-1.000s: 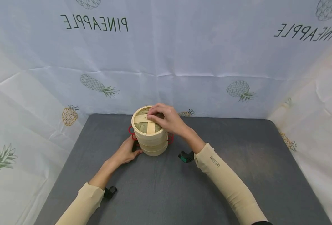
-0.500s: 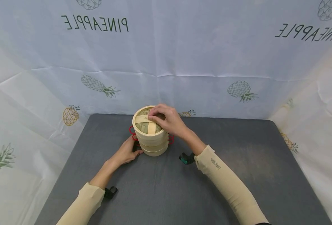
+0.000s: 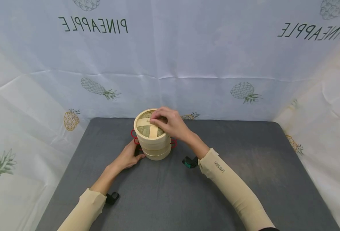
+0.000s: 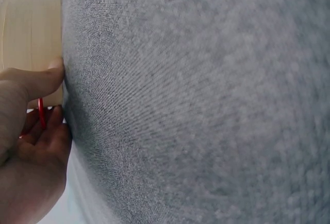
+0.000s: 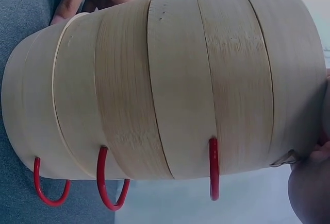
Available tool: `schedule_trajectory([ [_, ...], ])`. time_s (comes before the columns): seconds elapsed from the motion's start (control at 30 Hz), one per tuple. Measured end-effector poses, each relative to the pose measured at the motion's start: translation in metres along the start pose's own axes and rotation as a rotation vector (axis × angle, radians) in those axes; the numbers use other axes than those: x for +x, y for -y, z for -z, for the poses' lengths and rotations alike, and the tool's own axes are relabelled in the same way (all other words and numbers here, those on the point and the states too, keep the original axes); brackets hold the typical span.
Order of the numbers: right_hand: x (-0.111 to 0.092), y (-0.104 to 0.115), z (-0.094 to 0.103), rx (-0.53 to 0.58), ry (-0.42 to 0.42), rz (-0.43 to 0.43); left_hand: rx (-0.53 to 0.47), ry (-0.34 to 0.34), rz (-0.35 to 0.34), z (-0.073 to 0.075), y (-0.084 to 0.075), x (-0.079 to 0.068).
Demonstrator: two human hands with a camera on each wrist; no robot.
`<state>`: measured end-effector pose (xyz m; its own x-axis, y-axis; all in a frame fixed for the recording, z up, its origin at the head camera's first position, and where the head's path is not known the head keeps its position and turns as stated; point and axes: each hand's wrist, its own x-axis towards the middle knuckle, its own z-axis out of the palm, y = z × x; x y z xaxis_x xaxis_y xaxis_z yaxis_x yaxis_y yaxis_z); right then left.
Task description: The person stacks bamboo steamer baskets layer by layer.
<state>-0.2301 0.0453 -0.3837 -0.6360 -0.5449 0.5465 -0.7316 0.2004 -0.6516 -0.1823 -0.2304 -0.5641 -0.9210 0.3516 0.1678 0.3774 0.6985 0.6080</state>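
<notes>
Stacked bamboo steamer [image 3: 153, 141], pale tiers, red wire handles [image 5: 110, 183], woven lid [image 3: 149, 127] on; upright on grey table

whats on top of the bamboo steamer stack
The right hand rests on the woven lid of the bamboo steamer stack, fingers curled at its middle. What they pinch is hidden.

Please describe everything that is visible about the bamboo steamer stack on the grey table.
The bamboo steamer stack stands upright on the grey table, near its far edge. It looks like pale bamboo: round tiers stacked on each other, with a woven lid crossed by flat strips on top. Red wire handles stick out from the sides of the tiers. The right hand rests on the lid with fingers curled at its middle. The left hand touches the lowest tier by a red handle.
</notes>
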Motion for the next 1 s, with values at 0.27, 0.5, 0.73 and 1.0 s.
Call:
schedule_trajectory([
  [0.27, -0.001, 0.001, 0.001, -0.02, 0.009, 0.001, 0.0, 0.001, -0.011, -0.001, -0.001, 0.0],
  [0.5, -0.001, 0.002, 0.003, -0.052, 0.024, 0.008, 0.0, -0.009, 0.003, -0.001, -0.003, -0.001],
  [0.73, -0.005, 0.004, 0.007, -0.065, 0.016, 0.023, -0.002, -0.03, -0.02, 0.0, -0.005, -0.001],
  [1.0, -0.013, 0.003, 0.015, -0.092, -0.024, 0.031, 0.004, -0.039, -0.033, 0.002, -0.005, -0.005],
])
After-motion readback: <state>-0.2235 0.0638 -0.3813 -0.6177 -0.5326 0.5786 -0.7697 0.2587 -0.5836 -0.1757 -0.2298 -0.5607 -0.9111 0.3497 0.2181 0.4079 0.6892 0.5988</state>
